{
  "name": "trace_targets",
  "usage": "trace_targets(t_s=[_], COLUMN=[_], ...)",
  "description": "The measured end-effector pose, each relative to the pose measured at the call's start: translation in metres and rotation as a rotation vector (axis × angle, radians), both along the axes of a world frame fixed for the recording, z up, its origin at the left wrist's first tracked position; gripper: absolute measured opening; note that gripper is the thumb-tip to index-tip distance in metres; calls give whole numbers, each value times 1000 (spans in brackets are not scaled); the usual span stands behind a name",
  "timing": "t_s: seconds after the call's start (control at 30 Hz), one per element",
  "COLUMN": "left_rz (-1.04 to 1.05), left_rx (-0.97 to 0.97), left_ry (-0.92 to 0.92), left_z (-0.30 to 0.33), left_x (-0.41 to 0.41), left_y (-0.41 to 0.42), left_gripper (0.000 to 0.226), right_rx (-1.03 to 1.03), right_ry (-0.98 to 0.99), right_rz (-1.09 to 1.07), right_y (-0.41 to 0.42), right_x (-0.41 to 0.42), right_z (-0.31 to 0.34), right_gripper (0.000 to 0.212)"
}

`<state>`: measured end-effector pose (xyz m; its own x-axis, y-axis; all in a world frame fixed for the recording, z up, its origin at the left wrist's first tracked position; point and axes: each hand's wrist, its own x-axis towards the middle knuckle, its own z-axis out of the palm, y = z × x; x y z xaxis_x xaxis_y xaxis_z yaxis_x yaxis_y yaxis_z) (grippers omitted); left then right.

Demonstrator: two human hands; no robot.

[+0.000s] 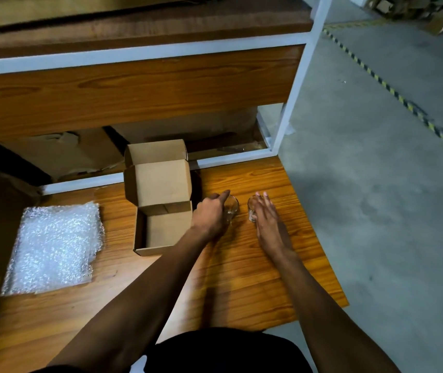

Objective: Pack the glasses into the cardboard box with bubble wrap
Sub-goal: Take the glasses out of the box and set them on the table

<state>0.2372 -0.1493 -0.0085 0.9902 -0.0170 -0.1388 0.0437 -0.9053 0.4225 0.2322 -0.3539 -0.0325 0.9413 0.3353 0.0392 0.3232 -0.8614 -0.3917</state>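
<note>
Forearms reach across the wooden table [242, 278]. Far left of both hands, bubble wrap sheet [53, 249] lies flat, ready. Cardboard box [161, 227] sits just left of the left hand [211, 216], lid up, empty. Left hand seems curled round one glass [231, 208]; right hand [267, 219], fingers straight, touches the other glass [252, 210]. Table edge near on right; open room toward the body.

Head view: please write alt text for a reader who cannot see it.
Both hands reach two glasses on a wooden table: left hand at one glass, right hand at the other. An open box and bubble wrap lie left.
</note>
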Motion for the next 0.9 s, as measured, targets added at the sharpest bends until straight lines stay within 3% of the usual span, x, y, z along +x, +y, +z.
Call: trace_targets(t_s=[0.07, 0.37, 0.53, 0.7, 0.8, 0.9], left_rz=[-18, -186, -180, -177, -152, -103], left_rx=[24, 164, 176, 194, 188, 168], left_ry=[-9, -8, -6, 0, -4, 9], left_z=[1, -15, -5, -5, -6, -2], left_x=[-6, -14, -13, -17, -22, -33], left_y=[-6, -19, -28, -32, -30, -25], left_gripper=[66, 82, 83, 77, 79, 84], right_rx=[-52, -138, -176, -190, -175, -139], right_ry=[-21, -65, -38, -2, -42, -74], right_rz=[35, 72, 88, 137, 134, 129], right_y=[-1, -3, -5, -11, -14, -11], right_x=[1, 8, 17, 18, 15, 8], right_z=[-4, -15, -6, 3, -1, -3], right_gripper=[86, 84, 97, 82, 97, 92])
